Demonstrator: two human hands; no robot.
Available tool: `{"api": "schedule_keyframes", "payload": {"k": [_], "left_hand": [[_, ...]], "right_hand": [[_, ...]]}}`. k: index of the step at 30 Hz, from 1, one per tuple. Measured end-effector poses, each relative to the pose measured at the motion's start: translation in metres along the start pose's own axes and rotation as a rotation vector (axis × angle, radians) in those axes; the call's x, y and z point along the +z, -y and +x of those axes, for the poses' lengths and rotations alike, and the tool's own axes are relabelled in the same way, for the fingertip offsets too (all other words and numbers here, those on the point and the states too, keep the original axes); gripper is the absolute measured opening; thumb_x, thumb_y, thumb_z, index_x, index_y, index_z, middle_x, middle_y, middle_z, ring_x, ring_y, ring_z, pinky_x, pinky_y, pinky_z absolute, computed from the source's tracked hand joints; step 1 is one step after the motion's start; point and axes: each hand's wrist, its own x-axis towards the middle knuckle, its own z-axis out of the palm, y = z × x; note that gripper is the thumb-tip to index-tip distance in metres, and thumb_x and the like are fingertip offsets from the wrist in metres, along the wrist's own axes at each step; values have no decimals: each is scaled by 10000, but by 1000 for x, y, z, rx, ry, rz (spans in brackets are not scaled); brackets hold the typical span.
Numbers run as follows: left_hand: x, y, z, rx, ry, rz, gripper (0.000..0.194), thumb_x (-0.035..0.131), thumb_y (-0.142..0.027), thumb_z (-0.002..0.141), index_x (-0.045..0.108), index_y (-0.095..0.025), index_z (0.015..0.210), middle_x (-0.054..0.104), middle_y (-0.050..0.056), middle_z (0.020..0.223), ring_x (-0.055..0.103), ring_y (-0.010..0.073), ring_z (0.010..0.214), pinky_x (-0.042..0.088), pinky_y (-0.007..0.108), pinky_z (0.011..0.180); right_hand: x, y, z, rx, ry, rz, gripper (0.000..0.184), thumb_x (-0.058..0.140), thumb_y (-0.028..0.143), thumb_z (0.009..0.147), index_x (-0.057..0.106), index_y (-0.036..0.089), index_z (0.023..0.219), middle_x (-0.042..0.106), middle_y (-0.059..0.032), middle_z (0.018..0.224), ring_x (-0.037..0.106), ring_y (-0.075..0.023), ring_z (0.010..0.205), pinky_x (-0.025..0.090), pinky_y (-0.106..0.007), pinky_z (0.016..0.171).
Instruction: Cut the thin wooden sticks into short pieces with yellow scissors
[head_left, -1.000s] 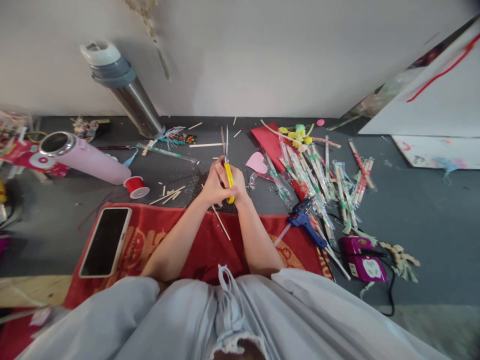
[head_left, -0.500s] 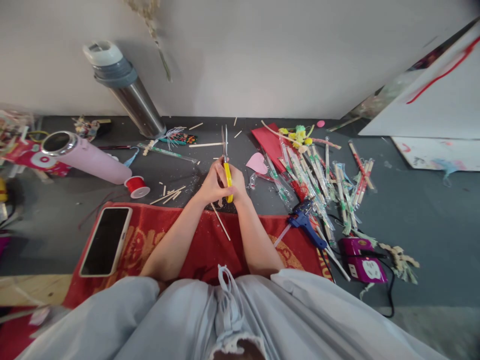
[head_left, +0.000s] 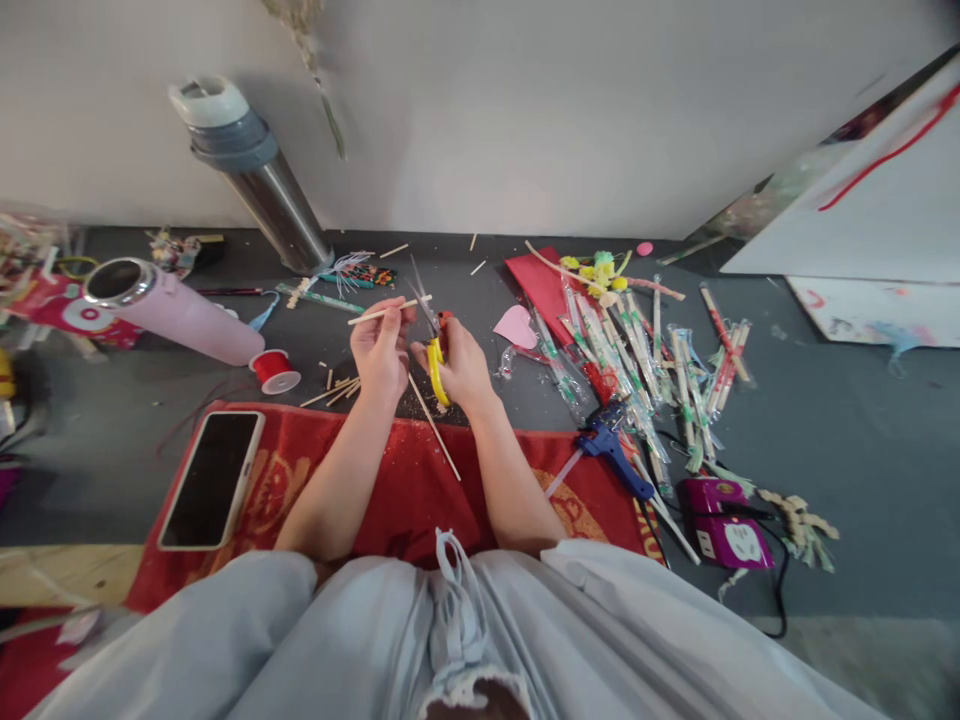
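Observation:
Pinched in my left hand (head_left: 380,352) is a thin pale wooden stick (head_left: 390,310), held slantwise above the table. My right hand (head_left: 463,368) grips a pair of scissors (head_left: 436,370) with yellow handles, blades pointing up and away, their tips close to the stick's right end. Whether the blades touch the stick I cannot tell. Below the hands another pale stick (head_left: 435,428) lies partly on the red towel (head_left: 375,480). Short cut stick pieces (head_left: 341,390) and crumbs lie left of my left hand. A pink paper heart (head_left: 516,327) is right of my right hand.
A steel thermos (head_left: 277,200) and a pink tumbler (head_left: 180,320) stand at the left, near a red ribbon spool (head_left: 274,372). A phone (head_left: 211,480) lies on the towel. At right are a blue glue gun (head_left: 615,455), several wrapped sticks (head_left: 622,350) and a purple power block (head_left: 724,525).
My hands have come apart. My left hand has moved left and lifted the pale stick off the table; the scissors have tilted left in my right hand.

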Motion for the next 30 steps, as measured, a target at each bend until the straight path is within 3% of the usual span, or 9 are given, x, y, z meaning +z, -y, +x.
{"api": "schedule_keyframes", "payload": {"k": [5,13,22,27,30], "left_hand": [[4,-7,-3,-3,-23,12,348,802,-521,653,677,-216,766,649,-23,661,618,82,612,516,196,603],[11,-18,-8,-45,-36,-25,347,791,-504,677,644,-200,759,638,-29,675,626,76,602,520,193,582],[16,-23,-12,-105,-45,-59,313,780,-469,709,627,-198,746,634,-38,665,631,69,617,519,182,604],[17,-23,-10,-204,-41,-50,287,762,-457,734,661,-204,826,632,-40,642,610,62,549,407,151,434],[18,-20,-9,-255,-43,59,359,665,-535,797,668,-178,764,616,-22,575,584,75,482,405,174,424]], "right_hand": [[-1,2,0,-37,20,-13,444,467,613,874,430,198,1028,583,-104,954,578,-266,964,486,-429,850],[1,3,-1,-91,-33,8,485,481,641,857,440,191,1034,563,-86,910,564,-247,923,492,-419,854],[-2,0,1,-112,-47,-5,598,484,687,831,439,168,1124,577,-155,1069,564,-295,1060,478,-483,914],[-3,-2,2,-66,-44,9,513,470,643,864,453,185,1095,601,-129,1038,582,-275,1050,481,-456,909],[-3,-4,2,3,-59,7,490,490,629,860,468,180,1055,616,-116,999,597,-261,1017,480,-432,899]]}}
